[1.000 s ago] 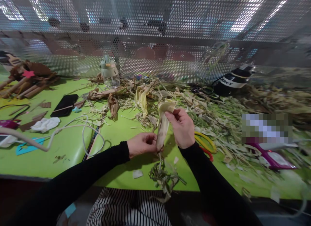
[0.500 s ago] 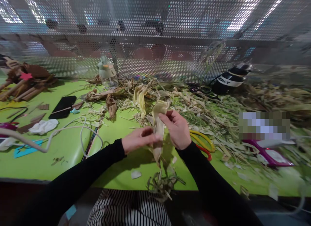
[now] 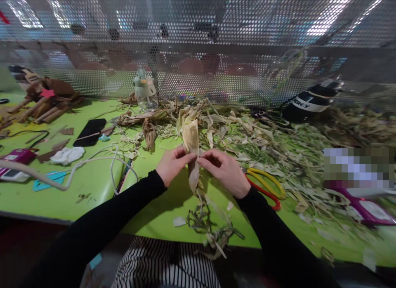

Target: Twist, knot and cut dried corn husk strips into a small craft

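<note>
A pale dried corn husk (image 3: 191, 137) stands roughly upright over the green table, its narrow lower end hanging down. My left hand (image 3: 173, 164) pinches its left edge between thumb and fingers. On the opposite edge, the thumb and fingers of my right hand (image 3: 224, 170) are closed on the husk at the same height. Below it trails a tangle of dry husk strips (image 3: 213, 230) that reaches over the table's front edge. Beside my right wrist lie scissors (image 3: 266, 185) with yellow and red handles, their blades mostly hidden.
Loose husk scraps (image 3: 266, 139) cover the back and right. A clear bottle (image 3: 146, 92) and a black bottle (image 3: 312, 102) stand near the perforated metal screen (image 3: 216, 40). At left lie a phone (image 3: 90, 132), a white cable (image 3: 72, 172), crumpled tissue (image 3: 67, 155) and a purple-white device (image 3: 18, 164).
My right hand has come down from the husk's upper part to its edge, level with my left hand. The husk's top now points up instead of folding over. The view has shifted slightly left.
</note>
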The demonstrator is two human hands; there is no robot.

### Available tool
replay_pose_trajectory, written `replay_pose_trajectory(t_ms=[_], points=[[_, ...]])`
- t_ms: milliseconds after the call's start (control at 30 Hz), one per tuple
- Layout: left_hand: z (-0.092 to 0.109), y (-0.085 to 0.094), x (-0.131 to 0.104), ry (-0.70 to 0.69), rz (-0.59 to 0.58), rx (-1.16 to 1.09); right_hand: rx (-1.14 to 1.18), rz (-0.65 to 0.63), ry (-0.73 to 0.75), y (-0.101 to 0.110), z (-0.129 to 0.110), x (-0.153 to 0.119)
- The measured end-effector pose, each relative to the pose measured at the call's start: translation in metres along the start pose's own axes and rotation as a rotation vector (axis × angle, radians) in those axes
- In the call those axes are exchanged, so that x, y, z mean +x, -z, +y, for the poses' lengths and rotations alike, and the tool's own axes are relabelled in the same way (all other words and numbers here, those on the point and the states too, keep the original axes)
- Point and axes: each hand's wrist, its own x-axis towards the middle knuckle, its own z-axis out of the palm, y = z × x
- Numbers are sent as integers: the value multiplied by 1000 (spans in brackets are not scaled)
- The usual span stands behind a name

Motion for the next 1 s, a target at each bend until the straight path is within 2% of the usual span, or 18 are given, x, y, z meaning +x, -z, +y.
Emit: replay_pose_trajectory(t_ms=[133, 233, 400, 567, 700, 900, 1000], points=[[0, 2, 1, -119, 16, 65, -88, -12, -18, -3, 1, 1], [-1, 3, 2, -140, 21, 95, -86, -23, -11, -6, 1, 1], [2, 2, 3, -85, 3, 90, 50, -110, -28, -4, 2, 3], [7, 1, 1, 16, -83, 1, 201, -253, -76, 4, 6, 3], [5, 1, 1, 30, -114, -13, 219, -330, -81, 7, 7, 4], [1, 4, 5, -88, -79, 199, -36, -231, 4, 5, 2, 5], [4, 4, 4, -78, -84, 201, 34, -219, -11, 5, 2, 4]])
